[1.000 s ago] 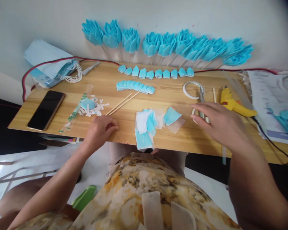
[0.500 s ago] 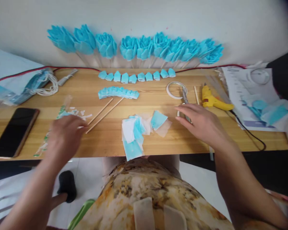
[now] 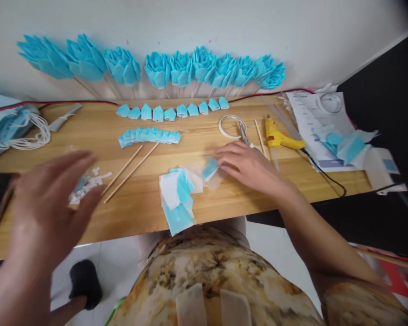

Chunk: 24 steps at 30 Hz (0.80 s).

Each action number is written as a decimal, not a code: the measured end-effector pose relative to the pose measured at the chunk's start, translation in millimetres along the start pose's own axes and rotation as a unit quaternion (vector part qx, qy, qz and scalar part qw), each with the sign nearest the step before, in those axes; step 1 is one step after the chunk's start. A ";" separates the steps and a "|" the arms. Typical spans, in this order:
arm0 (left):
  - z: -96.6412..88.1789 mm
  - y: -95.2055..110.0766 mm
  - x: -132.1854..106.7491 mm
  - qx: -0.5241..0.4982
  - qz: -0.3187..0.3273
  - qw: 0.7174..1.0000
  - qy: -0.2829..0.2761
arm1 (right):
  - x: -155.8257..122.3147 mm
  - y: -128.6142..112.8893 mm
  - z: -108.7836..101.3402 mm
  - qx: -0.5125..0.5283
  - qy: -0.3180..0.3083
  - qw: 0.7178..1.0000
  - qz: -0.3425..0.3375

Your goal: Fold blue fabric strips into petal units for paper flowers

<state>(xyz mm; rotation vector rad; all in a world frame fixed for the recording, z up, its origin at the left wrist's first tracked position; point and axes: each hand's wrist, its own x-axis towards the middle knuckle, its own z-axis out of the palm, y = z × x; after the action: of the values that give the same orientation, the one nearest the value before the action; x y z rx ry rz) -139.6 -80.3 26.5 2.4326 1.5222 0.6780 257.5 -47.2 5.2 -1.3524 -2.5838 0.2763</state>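
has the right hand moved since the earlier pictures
Yes: leftward, judged against the white tape roll; the right hand now reaches the loose blue fabric piece.

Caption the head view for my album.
Bare right hand by flat blue and white fabric scraps, with layered blue fabric flowers beyond.

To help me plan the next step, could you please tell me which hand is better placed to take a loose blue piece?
The right hand, I think: its reach ends at a loose blue piece, whereas the left hand is over by the white scraps.
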 end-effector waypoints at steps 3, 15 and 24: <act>18.8 40.5 23.6 -0.012 0.133 0.990 -0.037 | -1.1 2.9 -3.4 0.016 0.008 1.000 0.010; 95.3 77.1 82.7 0.001 0.229 0.939 -0.257 | -13.4 13.0 4.7 0.125 0.132 0.983 0.016; 92.2 71.2 84.2 -0.069 0.250 0.950 -0.173 | -3.5 8.4 -1.4 0.480 0.280 0.809 0.191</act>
<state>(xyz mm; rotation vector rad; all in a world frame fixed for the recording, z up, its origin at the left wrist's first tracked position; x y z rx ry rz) -7.9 -30.7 -3.0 2.6609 0.7065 0.3825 266.4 -45.2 4.0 -1.2255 -1.3058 0.9253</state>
